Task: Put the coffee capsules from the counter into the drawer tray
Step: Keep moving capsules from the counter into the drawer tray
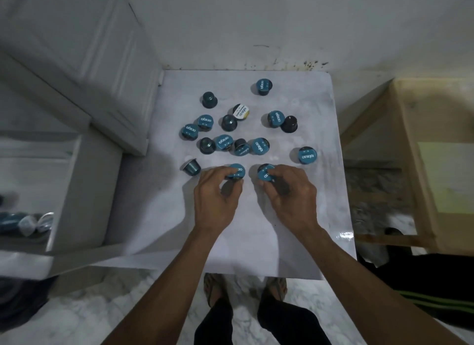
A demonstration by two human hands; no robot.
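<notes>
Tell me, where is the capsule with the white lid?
In the head view, the white-lidded capsule sits toward the far middle of the counter, tipped against a dark upside-down capsule, well beyond both hands.

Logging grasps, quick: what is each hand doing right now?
Left hand: fingers pinch a teal-lidded capsule on the counter.
Right hand: fingers pinch another teal-lidded capsule.
</notes>
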